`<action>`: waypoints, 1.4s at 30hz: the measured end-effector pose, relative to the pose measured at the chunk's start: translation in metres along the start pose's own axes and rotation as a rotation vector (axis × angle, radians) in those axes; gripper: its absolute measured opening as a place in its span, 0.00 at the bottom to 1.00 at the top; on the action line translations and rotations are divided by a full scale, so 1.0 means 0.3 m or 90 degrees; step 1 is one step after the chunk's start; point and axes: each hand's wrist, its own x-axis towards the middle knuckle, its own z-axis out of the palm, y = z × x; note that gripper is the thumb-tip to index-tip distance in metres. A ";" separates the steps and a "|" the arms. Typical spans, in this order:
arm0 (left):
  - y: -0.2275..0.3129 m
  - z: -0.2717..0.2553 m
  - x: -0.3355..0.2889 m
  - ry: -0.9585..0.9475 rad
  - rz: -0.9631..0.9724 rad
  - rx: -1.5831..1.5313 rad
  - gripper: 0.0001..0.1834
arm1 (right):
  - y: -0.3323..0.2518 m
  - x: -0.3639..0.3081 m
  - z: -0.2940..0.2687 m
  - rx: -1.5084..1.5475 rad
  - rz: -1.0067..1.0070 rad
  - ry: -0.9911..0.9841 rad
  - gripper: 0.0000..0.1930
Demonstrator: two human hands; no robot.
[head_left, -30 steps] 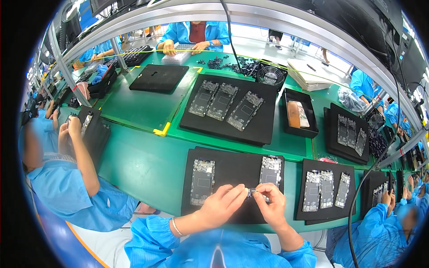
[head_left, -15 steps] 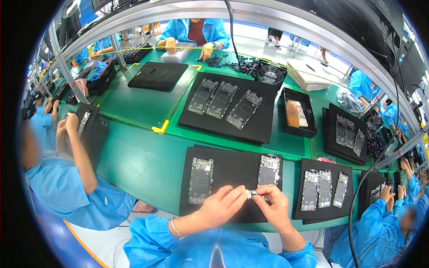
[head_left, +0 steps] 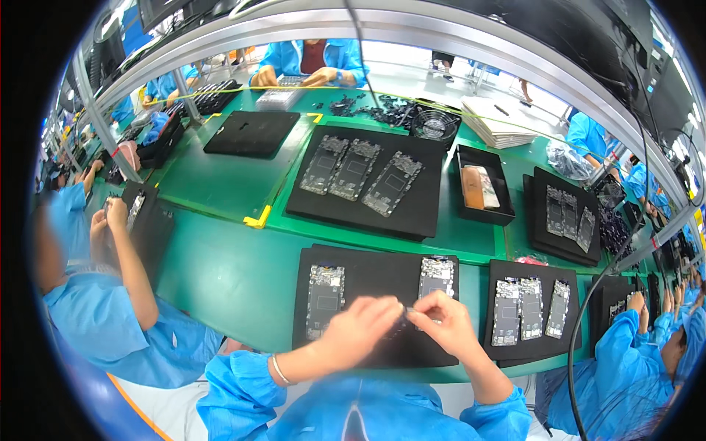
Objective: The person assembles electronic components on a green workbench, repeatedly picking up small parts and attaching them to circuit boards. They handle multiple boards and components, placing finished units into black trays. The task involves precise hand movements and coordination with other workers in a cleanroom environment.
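Over the front of a black foam pad (head_left: pixel 379 275), my two hands meet, fingertips almost touching. My left hand (head_left: pixel 358 332) is slightly smeared, with its fingers pressed together. Thumb and forefinger are pinched on my right hand (head_left: pixel 447 323). Between the fingertips is something small that I cannot make out. One phone-sized circuit board (head_left: pixel 326 294) lies on the pad's left side, partly behind my left hand. Another circuit board (head_left: pixel 437 278) lies at the right, its lower part hidden by my right hand.
Several boards lie on a second black pad (head_left: pixel 478 301) to the right and on a far pad (head_left: pixel 430 213). A black box (head_left: pixel 485 213), a fan (head_left: pixel 435 125) and a bare black pad (head_left: pixel 254 132) stand farther back. Co-workers sit opposite, left and right; a black cable (head_left: pixel 577 353) hangs at right.
The light-coloured small part seen between my fingertips is now mostly hidden. My hands have shifted slightly left and up in the picture. The person opposite has brought their hands closer together.
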 end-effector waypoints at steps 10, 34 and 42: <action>-0.200 0.281 0.240 -0.140 -0.136 -0.004 0.38 | 0.306 0.031 -0.157 -0.034 0.067 0.275 0.13; 0.072 0.148 0.123 0.004 0.030 -0.060 0.25 | 0.056 -0.116 -0.085 -0.068 -0.065 0.296 0.07; 0.081 0.149 0.107 0.040 0.062 -0.052 0.25 | 0.040 -0.132 -0.089 -0.105 -0.067 0.284 0.07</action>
